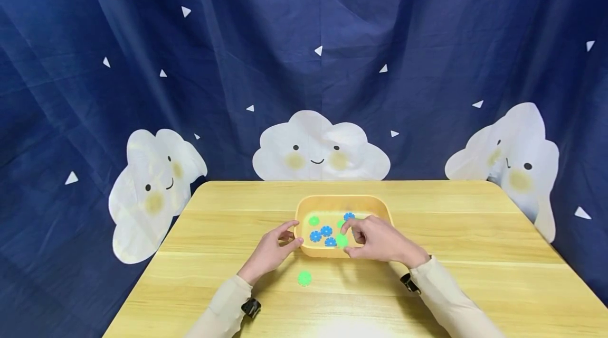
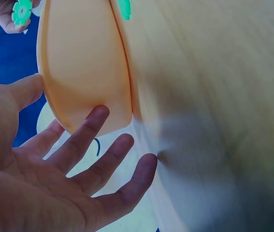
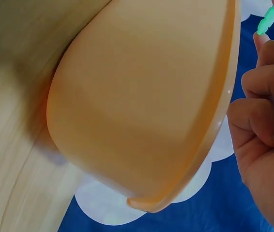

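My right hand (image 1: pixel 382 240) pinches a green notched plastic disc (image 1: pixel 341 241) between thumb and fingertips, above the front side of a yellow-orange plastic basin (image 1: pixel 309 251). In the right wrist view, the held green disc (image 3: pixel 267 20) appears edge-on at the top right, with the other fingers curled. My left hand (image 1: pixel 272 251) is at the basin's left end. Its thumb touches the rim and its spread fingers (image 2: pixel 81 140) lie along the outer wall. Blue discs (image 1: pixel 315 236) and a green disc (image 1: pixel 314 220) lie inside the basin; my right hand hides part of the contents.
A loose green disc (image 1: pixel 304 278) lies on the wooden table (image 1: pixel 199 269) in front of the basin, between my forearms. Behind the table hangs a dark blue curtain (image 1: pixel 285 63) with white clouds and triangles.
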A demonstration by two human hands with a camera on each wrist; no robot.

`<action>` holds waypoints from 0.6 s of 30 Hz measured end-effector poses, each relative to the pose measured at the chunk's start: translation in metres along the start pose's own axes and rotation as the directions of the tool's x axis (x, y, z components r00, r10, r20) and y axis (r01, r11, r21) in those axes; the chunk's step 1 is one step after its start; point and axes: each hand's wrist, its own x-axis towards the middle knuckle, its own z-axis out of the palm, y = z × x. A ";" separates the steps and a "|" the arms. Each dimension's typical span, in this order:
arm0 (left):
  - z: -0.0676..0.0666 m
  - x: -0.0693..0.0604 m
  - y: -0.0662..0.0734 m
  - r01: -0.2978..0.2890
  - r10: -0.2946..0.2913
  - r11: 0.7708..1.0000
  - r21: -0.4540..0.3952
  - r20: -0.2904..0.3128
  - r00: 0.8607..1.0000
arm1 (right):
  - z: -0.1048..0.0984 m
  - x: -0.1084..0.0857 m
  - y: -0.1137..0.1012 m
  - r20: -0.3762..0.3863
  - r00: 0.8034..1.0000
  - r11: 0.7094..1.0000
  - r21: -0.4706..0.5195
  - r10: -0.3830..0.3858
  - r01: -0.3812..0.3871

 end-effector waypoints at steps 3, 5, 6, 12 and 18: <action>0.000 0.000 0.001 -0.003 0.003 1.000 -0.003 0.001 1.000 | 0.001 -0.001 -0.003 0.001 1.000 1.000 -0.013 0.005 -0.004; 0.001 0.000 0.001 -0.003 0.003 1.000 -0.003 0.001 1.000 | 0.002 -0.001 -0.006 0.007 1.000 0.999 -0.030 0.011 -0.011; 0.001 0.000 0.001 -0.004 0.004 1.000 -0.003 0.001 1.000 | 0.002 -0.001 -0.006 0.009 1.000 0.999 -0.037 0.013 -0.013; 0.002 0.001 0.000 -0.009 0.009 1.000 -0.003 0.001 1.000 | 0.007 -0.001 -0.011 0.026 1.000 0.998 -0.056 0.014 -0.012; 0.001 0.000 -0.001 0.001 -0.001 1.000 -0.002 -0.002 1.000 | 0.014 0.002 -0.016 0.062 0.998 0.998 -0.064 -0.001 0.005</action>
